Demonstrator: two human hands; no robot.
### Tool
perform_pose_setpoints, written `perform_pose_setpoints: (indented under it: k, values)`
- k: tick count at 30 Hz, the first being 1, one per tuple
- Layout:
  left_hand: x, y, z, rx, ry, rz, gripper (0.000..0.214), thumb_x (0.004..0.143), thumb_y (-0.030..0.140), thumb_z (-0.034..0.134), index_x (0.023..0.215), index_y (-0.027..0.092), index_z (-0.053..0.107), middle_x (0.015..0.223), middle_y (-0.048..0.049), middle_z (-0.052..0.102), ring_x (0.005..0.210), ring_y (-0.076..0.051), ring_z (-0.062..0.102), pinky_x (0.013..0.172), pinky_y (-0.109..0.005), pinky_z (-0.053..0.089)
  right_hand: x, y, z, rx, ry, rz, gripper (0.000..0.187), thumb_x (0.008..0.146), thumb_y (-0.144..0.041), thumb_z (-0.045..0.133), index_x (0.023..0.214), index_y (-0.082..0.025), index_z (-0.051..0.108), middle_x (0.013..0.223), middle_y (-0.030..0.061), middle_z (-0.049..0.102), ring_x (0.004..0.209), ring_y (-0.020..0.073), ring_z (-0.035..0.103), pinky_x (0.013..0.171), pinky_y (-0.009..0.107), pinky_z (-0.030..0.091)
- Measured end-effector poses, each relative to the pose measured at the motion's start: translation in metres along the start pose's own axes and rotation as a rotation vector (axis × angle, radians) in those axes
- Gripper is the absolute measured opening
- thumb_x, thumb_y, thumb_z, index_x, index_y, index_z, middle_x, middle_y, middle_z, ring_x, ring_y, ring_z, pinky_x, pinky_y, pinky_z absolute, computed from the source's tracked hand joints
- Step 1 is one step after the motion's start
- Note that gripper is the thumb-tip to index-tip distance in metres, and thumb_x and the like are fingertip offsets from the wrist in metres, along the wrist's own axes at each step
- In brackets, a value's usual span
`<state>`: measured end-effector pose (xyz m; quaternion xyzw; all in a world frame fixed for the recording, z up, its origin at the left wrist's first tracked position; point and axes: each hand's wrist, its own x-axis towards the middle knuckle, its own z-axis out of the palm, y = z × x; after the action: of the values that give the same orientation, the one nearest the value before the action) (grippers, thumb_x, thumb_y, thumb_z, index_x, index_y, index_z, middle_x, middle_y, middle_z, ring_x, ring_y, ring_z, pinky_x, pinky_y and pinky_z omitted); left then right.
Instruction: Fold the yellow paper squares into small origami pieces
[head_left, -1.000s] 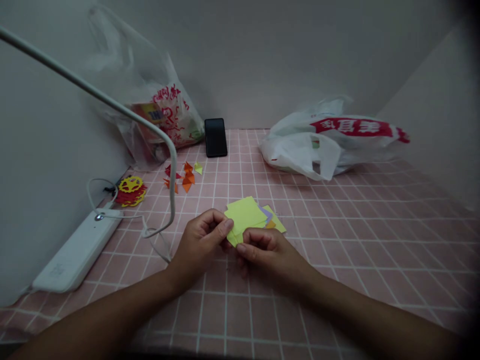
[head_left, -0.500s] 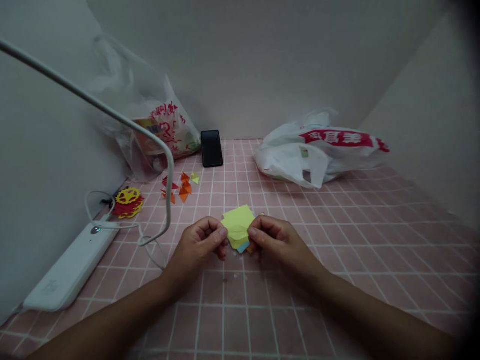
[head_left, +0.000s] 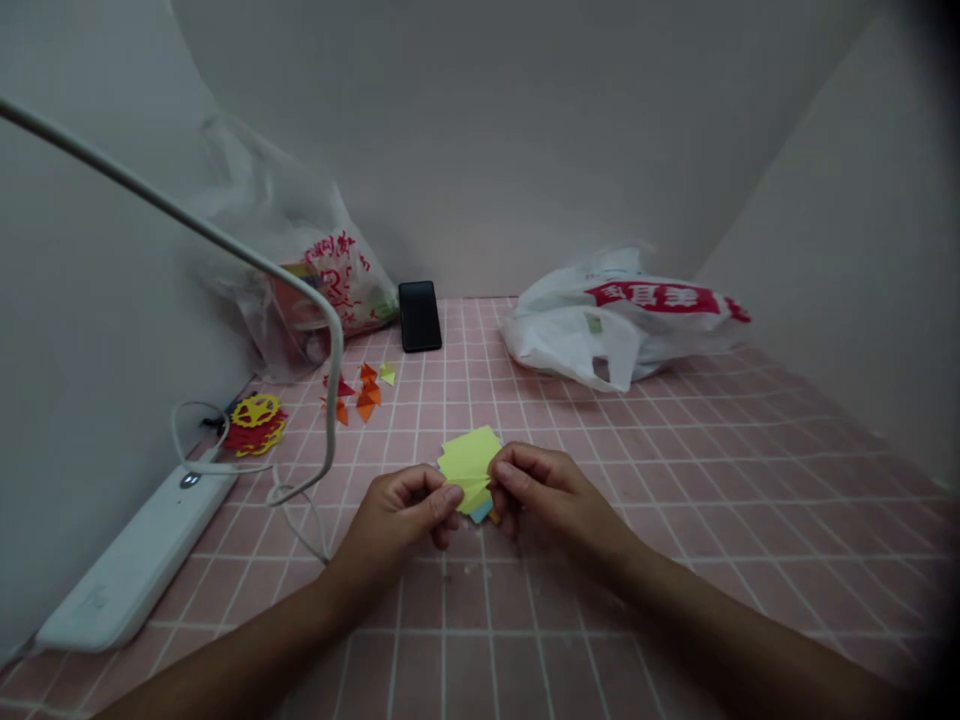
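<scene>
Though yellow slip (head_left: 472, 492) looks only part-folded, held between left hand (head_left: 405, 512) at 9 o'clock and right hand (head_left: 541, 487) at 3, both pinched tight, flat sheets (head_left: 470, 449) at 12 seem unfolded while small folded papers (head_left: 367, 402) at 10 look done.

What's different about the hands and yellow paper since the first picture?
The right hand moved from the bottom corner of the yellow paper to its right side; the left hand still pinches its left side. Some light blue paper now peeks out below. The phone and power strip stayed put; they look lower because the view shifted.
</scene>
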<state>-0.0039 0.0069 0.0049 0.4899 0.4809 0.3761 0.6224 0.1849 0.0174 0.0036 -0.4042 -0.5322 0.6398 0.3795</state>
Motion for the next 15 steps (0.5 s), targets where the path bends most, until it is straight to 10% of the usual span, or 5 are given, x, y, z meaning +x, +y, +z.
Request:
perform_pose_setpoints:
  k: [15]
  values:
    - [0.001, -0.007, 0.003, 0.043, 0.021, 0.042, 0.027, 0.079, 0.038, 0.067, 0.065, 0.017, 0.059, 0.06, 0.0029, 0.057, 0.053, -0.011, 0.052, 0.055, -0.023, 0.042, -0.001, 0.007, 0.009, 0.164, 0.029, -0.006, 0.036, 0.084, -0.049, 0.059, 0.07, -0.017, 0.055, 0.063, -0.0016, 0.059, 0.047, 0.0084, 0.053, 0.047, 0.023, 0.04]
